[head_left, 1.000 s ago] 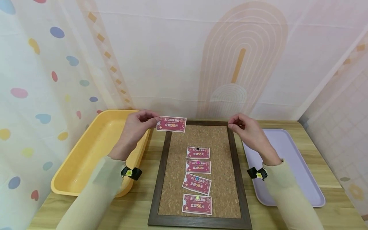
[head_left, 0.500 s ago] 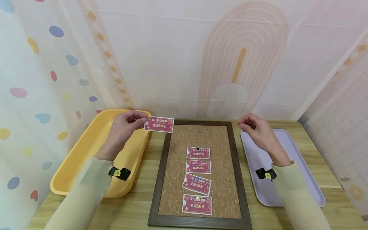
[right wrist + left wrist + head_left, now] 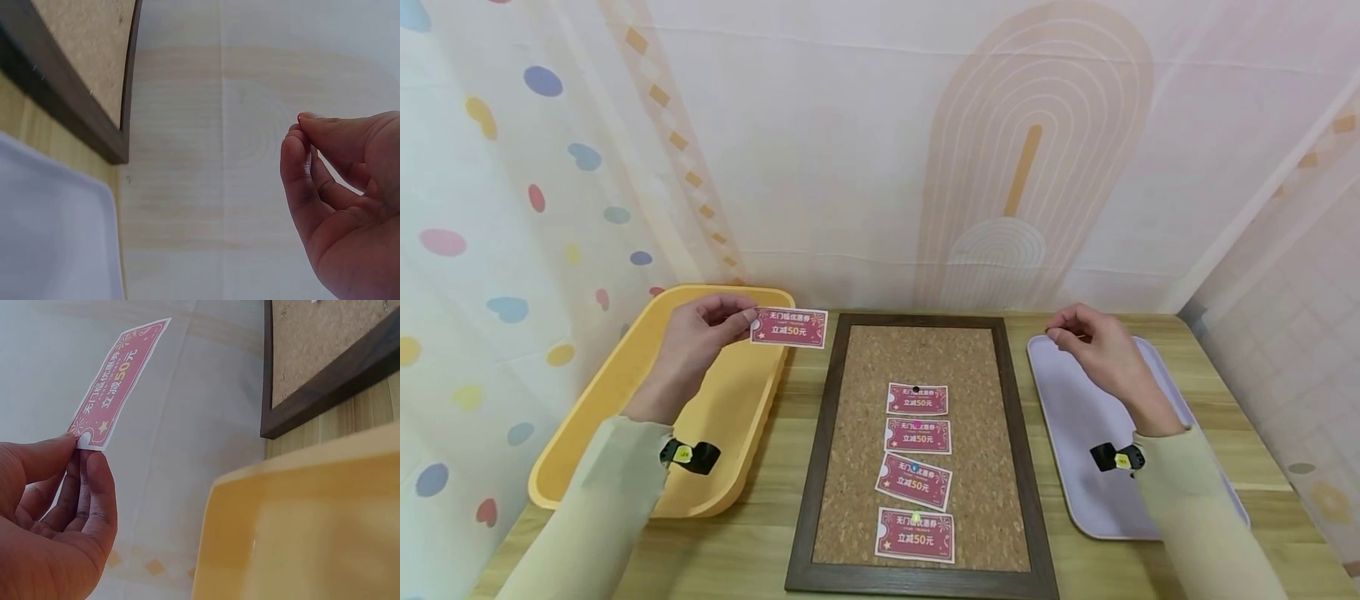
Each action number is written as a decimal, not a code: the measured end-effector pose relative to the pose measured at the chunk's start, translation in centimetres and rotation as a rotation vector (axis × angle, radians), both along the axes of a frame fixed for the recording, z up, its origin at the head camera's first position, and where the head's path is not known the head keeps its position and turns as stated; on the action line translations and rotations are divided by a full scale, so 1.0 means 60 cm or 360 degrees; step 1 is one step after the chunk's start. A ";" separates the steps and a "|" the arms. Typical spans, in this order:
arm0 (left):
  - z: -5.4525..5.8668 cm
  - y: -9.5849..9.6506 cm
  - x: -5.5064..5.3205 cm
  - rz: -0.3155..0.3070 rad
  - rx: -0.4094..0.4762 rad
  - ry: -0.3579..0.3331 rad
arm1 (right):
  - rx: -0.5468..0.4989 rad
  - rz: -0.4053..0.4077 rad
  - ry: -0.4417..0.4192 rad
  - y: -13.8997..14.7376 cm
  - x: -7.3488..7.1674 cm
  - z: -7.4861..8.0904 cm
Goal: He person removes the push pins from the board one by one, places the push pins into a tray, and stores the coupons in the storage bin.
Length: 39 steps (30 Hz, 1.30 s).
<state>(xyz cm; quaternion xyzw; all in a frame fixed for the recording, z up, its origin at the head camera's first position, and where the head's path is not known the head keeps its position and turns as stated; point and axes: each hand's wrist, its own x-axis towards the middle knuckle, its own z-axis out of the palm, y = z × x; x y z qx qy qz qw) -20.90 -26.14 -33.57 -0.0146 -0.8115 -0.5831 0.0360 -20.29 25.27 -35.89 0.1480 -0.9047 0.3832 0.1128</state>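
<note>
My left hand [image 3: 693, 350] pinches one end of a dark-pink coupon [image 3: 789, 327] with white lettering and a yellow 50. It holds the coupon up over the right rim of the yellow basin, its printed face showing. The thumb and fingertips of my right hand [image 3: 1097, 350] pinch a small red pin [image 3: 300, 117], mostly hidden by them, above the far left end of the purple tray. Between the hands lies a framed corkboard [image 3: 865, 367]. A column of several like coupons [image 3: 916, 537] is fixed to it, with a black, a pink, a blue and a yellow pin.
The yellow basin [image 3: 550, 450] stands left of the corkboard, and the purple tray [image 3: 1090, 500] lies to its right. All rest on a wood-grain table [image 3: 737, 567]. A patterned cloth [image 3: 820, 167] hangs behind the table.
Both hands have moved apart: the left went left with the coupon, from the board's top corner to the basin, and the right went right over the tray. The pinned coupons stay put.
</note>
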 end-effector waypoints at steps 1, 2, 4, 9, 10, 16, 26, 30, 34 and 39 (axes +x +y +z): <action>-0.001 -0.002 -0.001 -0.0001 0.0001 -0.0006 | 0.0005 -0.0009 -0.0002 0.005 0.000 -0.001; -0.003 -0.004 -0.001 -0.0004 0.0001 -0.0008 | 0.0009 -0.0018 -0.0007 0.010 0.001 -0.003; -0.005 -0.008 -0.003 -0.0007 0.0016 -0.0011 | 0.0015 -0.0037 -0.0018 0.021 0.001 -0.005; -0.010 -0.025 -0.006 -0.0003 0.0055 0.0001 | 0.0012 -0.0068 -0.0033 0.044 0.002 -0.013; -0.011 -0.029 -0.006 0.0001 0.0067 -0.0005 | 0.0002 -0.0071 -0.0037 0.048 0.002 -0.016; -0.026 -0.058 -0.014 0.0015 0.0239 -0.0059 | -0.0030 -0.0094 -0.0049 0.063 -0.001 -0.029; -0.062 -0.115 -0.027 0.0035 0.0538 -0.0205 | 0.0002 -0.0115 -0.0106 0.082 -0.007 -0.048; -0.072 -0.135 -0.029 0.0040 0.0685 -0.0251 | 0.0039 -0.0097 -0.0169 0.087 -0.012 -0.052; -0.081 -0.147 -0.033 0.0065 0.0746 -0.0299 | 0.0099 -0.0070 -0.0242 0.096 -0.017 -0.059; -0.090 -0.157 -0.037 0.0101 0.0739 -0.0367 | 0.0160 -0.0052 -0.0310 0.104 -0.024 -0.073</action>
